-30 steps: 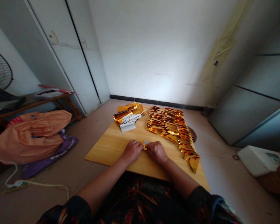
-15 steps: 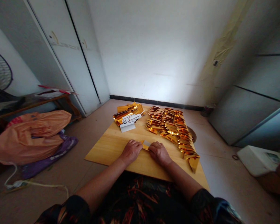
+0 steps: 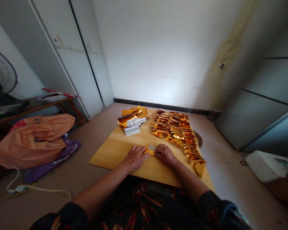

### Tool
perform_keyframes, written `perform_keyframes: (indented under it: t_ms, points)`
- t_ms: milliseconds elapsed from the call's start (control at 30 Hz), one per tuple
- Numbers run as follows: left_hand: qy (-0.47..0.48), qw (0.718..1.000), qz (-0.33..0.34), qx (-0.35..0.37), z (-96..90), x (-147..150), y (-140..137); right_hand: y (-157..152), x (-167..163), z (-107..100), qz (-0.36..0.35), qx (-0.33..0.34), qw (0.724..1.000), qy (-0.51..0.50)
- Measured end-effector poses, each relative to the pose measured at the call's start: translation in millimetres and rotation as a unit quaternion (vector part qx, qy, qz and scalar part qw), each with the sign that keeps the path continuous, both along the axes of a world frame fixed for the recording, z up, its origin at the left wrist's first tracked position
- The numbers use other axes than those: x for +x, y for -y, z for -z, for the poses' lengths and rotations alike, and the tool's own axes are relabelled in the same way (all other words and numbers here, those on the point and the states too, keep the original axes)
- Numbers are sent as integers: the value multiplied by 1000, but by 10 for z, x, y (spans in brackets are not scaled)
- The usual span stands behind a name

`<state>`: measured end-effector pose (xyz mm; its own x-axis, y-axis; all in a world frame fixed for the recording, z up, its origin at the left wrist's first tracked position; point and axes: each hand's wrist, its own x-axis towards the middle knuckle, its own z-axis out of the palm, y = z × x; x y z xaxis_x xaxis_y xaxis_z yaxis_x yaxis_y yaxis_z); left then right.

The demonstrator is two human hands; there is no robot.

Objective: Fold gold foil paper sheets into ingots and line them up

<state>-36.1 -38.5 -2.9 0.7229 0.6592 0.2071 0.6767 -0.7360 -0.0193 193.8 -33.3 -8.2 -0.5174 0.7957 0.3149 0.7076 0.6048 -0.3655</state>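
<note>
Between my hands, low over the wooden board [image 3: 108,150], is a small piece of gold foil paper [image 3: 150,152] with a pale grey-white side showing. My left hand [image 3: 136,157] grips its left end, thumb and fingers pressed together. My right hand [image 3: 166,154] pinches the right end with curled fingers. Overlapping rows of folded gold paper pieces [image 3: 171,127] cover the board's right side. At the back left lies a pile of gold foil sheets [image 3: 134,113], with white-backed paper strips [image 3: 136,122] and a pale folded sheet [image 3: 132,130] in front of it.
An orange cloth bag [image 3: 33,140] rests on a purple bag [image 3: 51,161] on the floor at left, near a white cable [image 3: 45,189]. A cabinet [image 3: 69,57] and a fan [image 3: 2,70] stand beyond. To the right are a white box [image 3: 266,164] and a grey refrigerator [image 3: 259,105].
My left fingers have straightened somewhat and the thumb has slid along the paper's near edge. My right hand has shifted slightly on its end. The camera view has turned a little left.
</note>
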Motion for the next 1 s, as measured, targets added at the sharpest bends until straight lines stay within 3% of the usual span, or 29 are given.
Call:
perform_keyframes:
  t_ms: [233, 533, 1000]
  points:
    - [-9, 1000, 0, 7, 26, 13, -20, -68, -9, -85, 13, -47, 999, -22]
    - [-9, 1000, -10, 0, -2, 41, -4, -97, -176, -128, 179, -120, 976, 16]
    - [-25, 999, -24, 13, 15, 64, 22, -51, -277, -14, 219, -54, 972, 58]
